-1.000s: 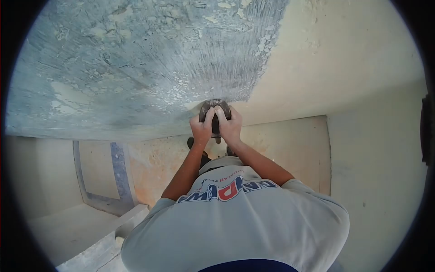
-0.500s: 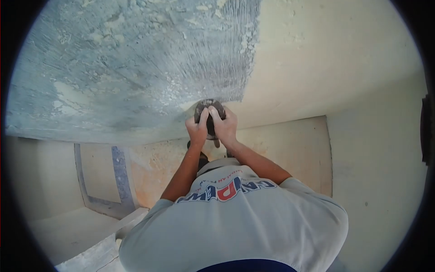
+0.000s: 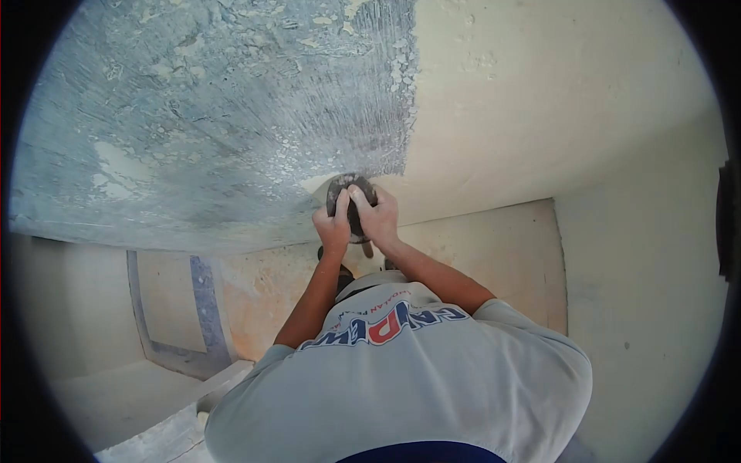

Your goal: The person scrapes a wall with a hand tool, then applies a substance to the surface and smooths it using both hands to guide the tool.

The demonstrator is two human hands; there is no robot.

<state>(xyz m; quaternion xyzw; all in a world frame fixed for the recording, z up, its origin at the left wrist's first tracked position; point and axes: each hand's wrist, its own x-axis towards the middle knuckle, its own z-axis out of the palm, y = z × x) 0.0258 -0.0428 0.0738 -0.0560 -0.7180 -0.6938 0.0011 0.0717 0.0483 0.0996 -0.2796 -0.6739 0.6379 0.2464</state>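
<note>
Both my hands grip one dark, dusty, rounded tool (image 3: 353, 182), its upper end right at the wall. A brown stub sticks out below it, near my feet in this view. My left hand (image 3: 332, 225) is closed round the tool's left side, and my right hand (image 3: 379, 218) round its right side, the thumbs side by side on top. Around the tool the wall has a rough blue-grey area (image 3: 255, 100) with scratch marks and pale flakes. Just right of my hands begins a smooth cream area (image 3: 525, 100). The tool's underside is hidden.
Below the wall lies a dusty floor (image 3: 478, 239) with orange-brown stains. A pale wall (image 3: 641, 293) rises on the right. At the lower left are a blue-edged panel (image 3: 174, 301) and a whitish ledge (image 3: 154, 428). My feet stand close under my hands.
My hands and the tool have shifted slightly left and down in the view, still together. The blue-grey area's right edge also appears further left.
</note>
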